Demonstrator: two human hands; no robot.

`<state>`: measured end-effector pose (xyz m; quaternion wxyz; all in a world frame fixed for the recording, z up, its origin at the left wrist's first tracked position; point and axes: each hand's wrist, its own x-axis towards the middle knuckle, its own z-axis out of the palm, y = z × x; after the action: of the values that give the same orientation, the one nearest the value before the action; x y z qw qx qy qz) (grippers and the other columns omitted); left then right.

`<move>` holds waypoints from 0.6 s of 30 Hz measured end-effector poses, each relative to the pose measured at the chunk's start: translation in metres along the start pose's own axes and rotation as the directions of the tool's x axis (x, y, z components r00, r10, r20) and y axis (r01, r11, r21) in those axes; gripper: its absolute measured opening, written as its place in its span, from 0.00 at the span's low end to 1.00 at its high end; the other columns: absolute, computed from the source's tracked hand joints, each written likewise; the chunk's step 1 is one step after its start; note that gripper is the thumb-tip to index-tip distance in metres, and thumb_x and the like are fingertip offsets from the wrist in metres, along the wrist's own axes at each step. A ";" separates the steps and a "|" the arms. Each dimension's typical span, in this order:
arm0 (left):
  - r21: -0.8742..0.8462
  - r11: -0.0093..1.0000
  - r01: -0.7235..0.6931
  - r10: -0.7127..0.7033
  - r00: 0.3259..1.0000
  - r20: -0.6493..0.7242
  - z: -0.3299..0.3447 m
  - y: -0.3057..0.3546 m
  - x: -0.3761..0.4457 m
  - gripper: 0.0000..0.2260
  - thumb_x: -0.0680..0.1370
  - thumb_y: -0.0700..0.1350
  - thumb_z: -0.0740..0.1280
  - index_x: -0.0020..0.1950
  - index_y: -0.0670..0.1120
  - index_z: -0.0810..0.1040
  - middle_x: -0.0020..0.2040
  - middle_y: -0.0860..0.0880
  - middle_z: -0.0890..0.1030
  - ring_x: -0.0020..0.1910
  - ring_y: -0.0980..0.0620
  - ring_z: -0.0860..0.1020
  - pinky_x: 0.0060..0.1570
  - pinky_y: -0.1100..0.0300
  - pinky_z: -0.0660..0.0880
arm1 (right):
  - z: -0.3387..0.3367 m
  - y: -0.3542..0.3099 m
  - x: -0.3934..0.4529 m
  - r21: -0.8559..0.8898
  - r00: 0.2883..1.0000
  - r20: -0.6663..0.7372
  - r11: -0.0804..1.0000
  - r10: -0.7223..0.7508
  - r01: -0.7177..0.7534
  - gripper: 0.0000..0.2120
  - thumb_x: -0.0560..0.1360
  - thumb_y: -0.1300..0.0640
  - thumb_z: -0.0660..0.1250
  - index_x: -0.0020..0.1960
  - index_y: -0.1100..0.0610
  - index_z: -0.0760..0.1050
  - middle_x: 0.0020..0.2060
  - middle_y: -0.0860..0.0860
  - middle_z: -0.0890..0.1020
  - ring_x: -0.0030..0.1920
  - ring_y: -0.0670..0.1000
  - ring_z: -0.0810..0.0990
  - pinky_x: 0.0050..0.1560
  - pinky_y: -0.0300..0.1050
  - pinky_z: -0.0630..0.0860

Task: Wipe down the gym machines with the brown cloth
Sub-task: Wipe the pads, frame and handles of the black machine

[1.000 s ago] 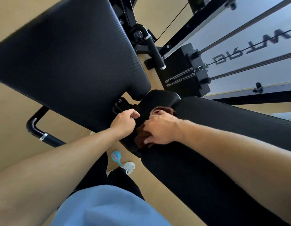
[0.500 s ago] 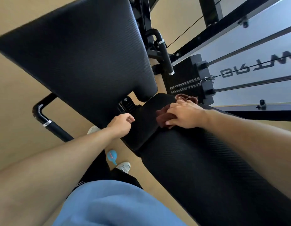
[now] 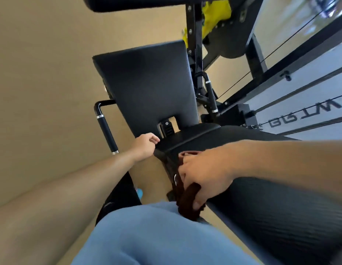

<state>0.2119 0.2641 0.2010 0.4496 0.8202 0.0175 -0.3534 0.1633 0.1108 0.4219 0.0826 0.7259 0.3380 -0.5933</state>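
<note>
From the head camera, a person leans over a black gym machine, the right hand (image 3: 204, 176) at about five o'clock gripping a dark brown cloth (image 3: 187, 201) bunched between fingers and palm and pressing it over the near side edge of the long black textured vinyl seat pad (image 3: 271, 207). The cloth wraps that edge, one end showing above the knuckles and the other hanging below the thumb, a hold that looks chosen to clean the pad's rim and side in a single stroke. At about seven o'clock of centre the left hand (image 3: 145, 145) holds nothing, its fingers loosely curled, fingertips at the corner of the small smooth black cushion (image 3: 189, 136) where seat and backrest meet; whether it actually touches is hard to tell, though it appears placed to steady the body during the reach. Above, at twelve o'clock, stands the broad black textured backrest pad (image 3: 147, 87), with a black chrome-ringed grab handle (image 3: 106, 127) at nine o'clock. The steel frame and cables (image 3: 281, 88) run off toward two o'clock. Judging by the cloth's position, the seat's edge is the surface in hand.
</note>
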 end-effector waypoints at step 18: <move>-0.345 0.925 0.158 -0.196 0.977 -0.079 0.045 -0.089 -0.040 0.15 0.78 0.31 0.59 0.49 0.51 0.76 0.57 0.43 0.81 0.58 0.44 0.79 0.61 0.45 0.75 | 0.020 0.020 0.171 -0.141 0.911 -0.117 0.901 0.395 -0.409 0.35 0.79 0.60 0.69 0.82 0.53 0.57 0.82 0.56 0.48 0.80 0.71 0.43 0.74 0.76 0.56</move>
<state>0.1258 0.2952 0.1445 0.5478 0.7446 0.1768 -0.3379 0.1705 0.1529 0.2539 0.2475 0.7957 0.2311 -0.5022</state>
